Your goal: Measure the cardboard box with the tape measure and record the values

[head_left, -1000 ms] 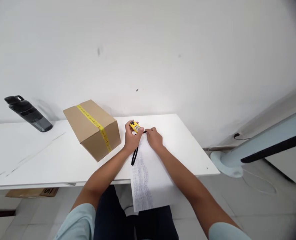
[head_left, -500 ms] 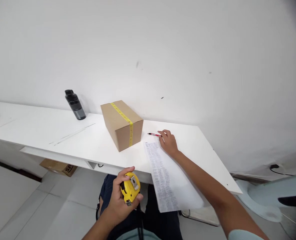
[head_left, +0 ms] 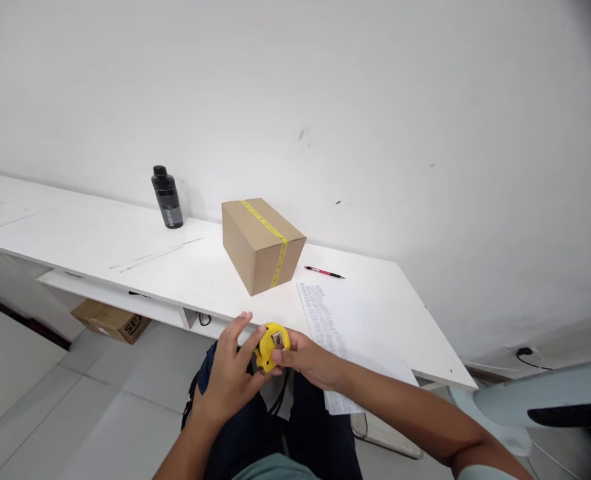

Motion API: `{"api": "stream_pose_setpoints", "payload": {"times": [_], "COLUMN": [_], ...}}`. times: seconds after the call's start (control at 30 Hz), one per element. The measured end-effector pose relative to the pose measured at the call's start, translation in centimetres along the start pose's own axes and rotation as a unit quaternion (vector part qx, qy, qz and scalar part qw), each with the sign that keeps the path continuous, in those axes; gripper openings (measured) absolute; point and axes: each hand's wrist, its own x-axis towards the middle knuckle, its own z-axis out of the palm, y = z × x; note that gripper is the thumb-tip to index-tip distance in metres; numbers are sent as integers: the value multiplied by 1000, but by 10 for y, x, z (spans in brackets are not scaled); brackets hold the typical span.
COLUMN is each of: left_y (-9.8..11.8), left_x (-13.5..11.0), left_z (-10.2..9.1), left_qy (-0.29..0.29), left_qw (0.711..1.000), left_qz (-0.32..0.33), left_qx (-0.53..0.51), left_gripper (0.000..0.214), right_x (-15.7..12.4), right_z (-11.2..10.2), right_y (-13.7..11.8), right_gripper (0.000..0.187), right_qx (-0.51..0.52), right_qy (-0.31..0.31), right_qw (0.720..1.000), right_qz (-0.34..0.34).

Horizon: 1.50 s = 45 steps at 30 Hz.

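Left hand [head_left: 232,377]: half open, index and thumb kinda pinching it
Right hand [head_left: 315,360]: wrapped round it, thumb on its face
Tape measure [head_left: 274,348]: by the surface's [head_left: 100,233] near edge
Box [head_left: 260,248]: taped up, insides hidden
Bottle [head_left: 167,199]: upright, back edge, can't tell contents

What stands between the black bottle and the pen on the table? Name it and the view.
A cardboard box stands on the table between the bottle and the pen; the head view shows it.
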Motion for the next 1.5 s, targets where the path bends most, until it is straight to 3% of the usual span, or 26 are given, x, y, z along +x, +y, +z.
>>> {"api": "stream_pose_setpoints", "payload": {"times": [0.2,0.37,0.47,0.53,0.63,0.77,0.9,1.1,1.27,1.37,1.5], "left_y": [-6,-28,-64,-89,-113,-120,-123,-125,-114,-111,-112], "left_x": [28,71,108,134,169,191,186,170,164,163,160], "left_z": [-27,-44,-48,-47,-38,-19,-11,-15,-1,11,22], "left_qy": [-1,69,111,122,93,29,-33,-62,-108,-109,-68], "left_qw": [989,977,970,972,976,976,978,977,984,988,994], "left_qz": [131,171,152,97,63,81,79,76,52,36,24], "left_qx": [67,109,155,173,185,199,188,188,129,101,79], "left_gripper": [68,57,44,32,18,19,23,24,42,48,49], "right_x": [5,19,29,39,58,85,104,121,126,126,124], "right_z": [-6,-26,-47,-66,-101,-147,-171,-180,-186,-189,-187], "right_y": [-26,-81,-118,-141,-175,-202,-194,-162,-156,-154,-153], "right_gripper": [62,61,60,60,60,53,54,64,72,76,76], "right_qx": [-44,-106,-129,-127,-92,-70,-72,-92,-91,-86,-89], "right_qy": [29,124,168,193,253,303,308,291,301,305,306], "right_qw": [999,978,956,940,914,895,894,901,900,899,897], "right_qz": [-11,-131,-203,-250,-304,-321,-318,-309,-303,-303,-306]}}
